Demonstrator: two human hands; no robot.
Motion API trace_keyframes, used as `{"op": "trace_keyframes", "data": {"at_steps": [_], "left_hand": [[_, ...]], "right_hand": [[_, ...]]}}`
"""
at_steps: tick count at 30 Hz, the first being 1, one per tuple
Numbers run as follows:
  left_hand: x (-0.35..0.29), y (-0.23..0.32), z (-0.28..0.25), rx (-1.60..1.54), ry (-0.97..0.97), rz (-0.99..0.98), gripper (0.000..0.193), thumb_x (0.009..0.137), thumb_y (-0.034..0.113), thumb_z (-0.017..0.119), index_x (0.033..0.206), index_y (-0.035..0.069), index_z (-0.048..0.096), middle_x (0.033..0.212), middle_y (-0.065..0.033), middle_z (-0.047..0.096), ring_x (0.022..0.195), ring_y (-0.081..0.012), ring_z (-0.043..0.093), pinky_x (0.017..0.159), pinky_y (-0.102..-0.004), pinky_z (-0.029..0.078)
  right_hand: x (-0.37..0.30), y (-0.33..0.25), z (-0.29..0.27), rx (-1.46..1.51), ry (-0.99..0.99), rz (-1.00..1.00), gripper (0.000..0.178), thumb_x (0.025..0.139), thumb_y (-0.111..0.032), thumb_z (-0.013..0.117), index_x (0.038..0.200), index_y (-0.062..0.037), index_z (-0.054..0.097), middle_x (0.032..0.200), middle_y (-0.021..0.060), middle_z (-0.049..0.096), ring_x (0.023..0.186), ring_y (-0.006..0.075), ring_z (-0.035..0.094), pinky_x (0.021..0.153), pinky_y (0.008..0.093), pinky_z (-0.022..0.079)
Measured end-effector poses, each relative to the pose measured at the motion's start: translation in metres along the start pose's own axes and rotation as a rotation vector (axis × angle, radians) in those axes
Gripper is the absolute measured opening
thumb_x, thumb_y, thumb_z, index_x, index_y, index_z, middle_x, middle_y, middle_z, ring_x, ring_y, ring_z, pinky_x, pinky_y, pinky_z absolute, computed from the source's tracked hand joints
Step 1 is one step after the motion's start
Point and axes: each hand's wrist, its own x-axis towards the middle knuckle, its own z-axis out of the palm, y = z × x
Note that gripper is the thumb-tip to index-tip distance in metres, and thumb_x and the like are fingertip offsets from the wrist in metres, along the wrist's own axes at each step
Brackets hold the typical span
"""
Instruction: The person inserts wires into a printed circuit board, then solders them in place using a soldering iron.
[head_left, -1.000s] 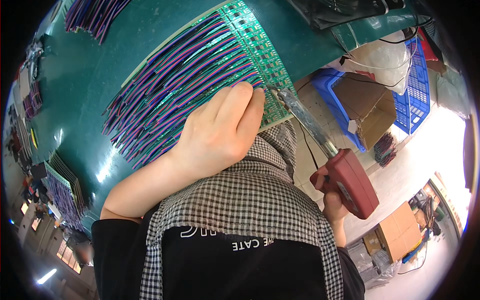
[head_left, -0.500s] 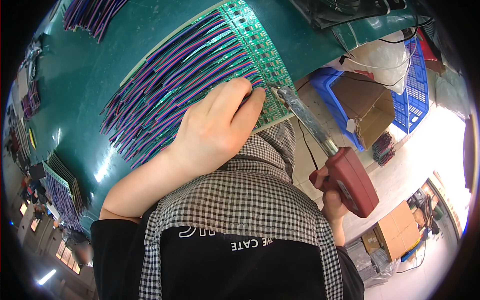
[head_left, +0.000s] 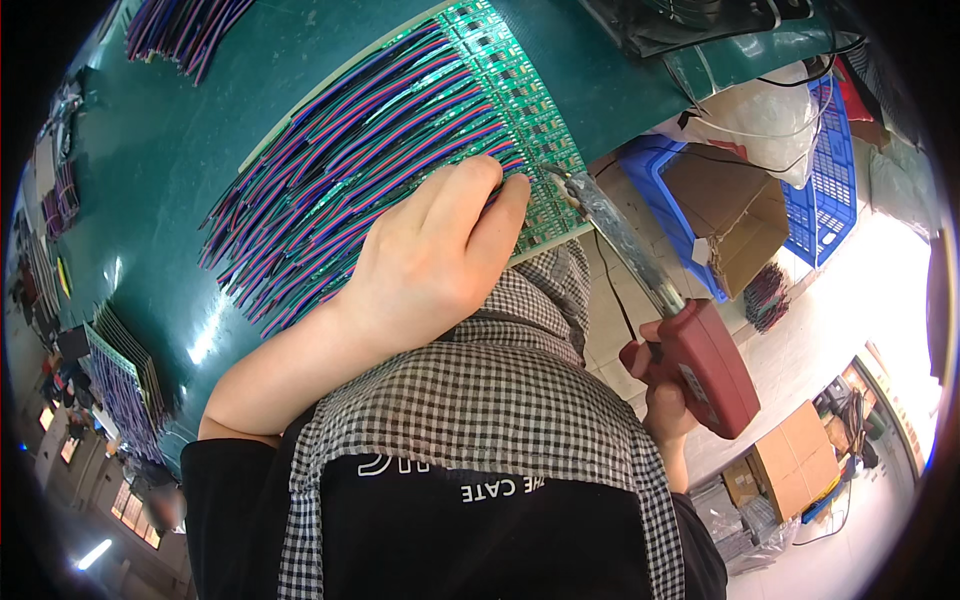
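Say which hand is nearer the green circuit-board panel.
Left. The left hand is over the panel's wires; the right hand, gripping the red soldering gun, is apart, toward the picture's lower right.

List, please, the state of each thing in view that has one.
Left hand: curled over wires, grip hidden
Right hand: closed around soldering gun
Soldering gun: held, tip at circuit panel; heat unknown
Circuit panel: component side up
Wires: laid side by side
Cardboard box: open

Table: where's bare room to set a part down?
Widest: the table left of the wires, between the top bundle and board stack. Smaller: between the boards and the black item. Crowded: around the left hand, with wires, boards and iron tip close together.
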Motion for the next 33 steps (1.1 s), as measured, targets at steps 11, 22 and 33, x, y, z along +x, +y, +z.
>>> {"op": "trace_keyframes", "data": {"at_steps": [11,22,33], "left_hand": [[-0.001,0.003,-0.003,0.045,-0.06,-0.019,0.035,0.066,-0.003,0.067,0.1,-0.006,0.065,0.094,-0.0133,0.056,0.075,-0.0232,0.06,0.062,-0.0299,0.051],[0.0,0.005,-0.003,0.125,-0.055,0.004,0.032,0.066,0.001,0.066,0.098,-0.005,0.066,0.094,-0.013,0.056,0.077,-0.024,0.06,0.064,-0.0301,0.052],[0.0,0.006,-0.004,0.14,-0.07,0.007,0.032,0.066,0.001,0.066,0.098,-0.004,0.067,0.093,-0.0126,0.055,0.077,-0.0234,0.06,0.063,-0.0292,0.052]], "right_hand": [[0.001,0.004,-0.016,-0.232,-0.098,-0.066,0.078,0.074,-0.034,0.081,0.131,0.0057,0.046,0.089,0.0137,0.064,0.066,0.0154,0.061,0.061,0.027,0.049],[-0.004,0.002,-0.008,-0.122,-0.033,0.004,0.077,0.073,-0.034,0.082,0.128,0.0094,0.048,0.088,0.0114,0.064,0.068,0.0135,0.061,0.062,0.0262,0.049],[-0.005,0.0,-0.008,-0.174,-0.052,0.025,0.081,0.073,-0.037,0.081,0.129,0.009,0.047,0.09,0.0129,0.064,0.066,0.0145,0.061,0.06,0.0254,0.048]]}}
